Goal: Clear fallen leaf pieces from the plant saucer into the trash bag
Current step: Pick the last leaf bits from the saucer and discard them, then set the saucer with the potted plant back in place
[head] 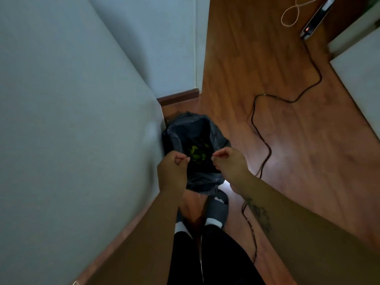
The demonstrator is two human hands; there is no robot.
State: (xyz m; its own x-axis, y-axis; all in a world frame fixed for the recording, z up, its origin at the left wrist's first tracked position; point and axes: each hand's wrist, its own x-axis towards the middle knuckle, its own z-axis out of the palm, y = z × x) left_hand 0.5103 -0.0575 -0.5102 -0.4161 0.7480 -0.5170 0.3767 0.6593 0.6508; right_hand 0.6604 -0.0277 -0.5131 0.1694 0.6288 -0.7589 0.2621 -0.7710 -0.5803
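Observation:
A black trash bag (185,128) stands open on the wooden floor against a white cabinet side. Green leaf pieces (197,153) lie at its bottom. My left hand (174,169) is at the bag's left edge, with fingers pinched together on the rim. At the right edge my right hand (230,162) pinches the rim the same way. The opening is spread between the two hands. No plant saucer is in view.
A white cabinet side (72,120) fills the left. A black cable (265,140) snakes over the floor to a power strip (314,19) at the top right. My slippered foot (217,208) stands just below the bag. White furniture (362,75) is at the right.

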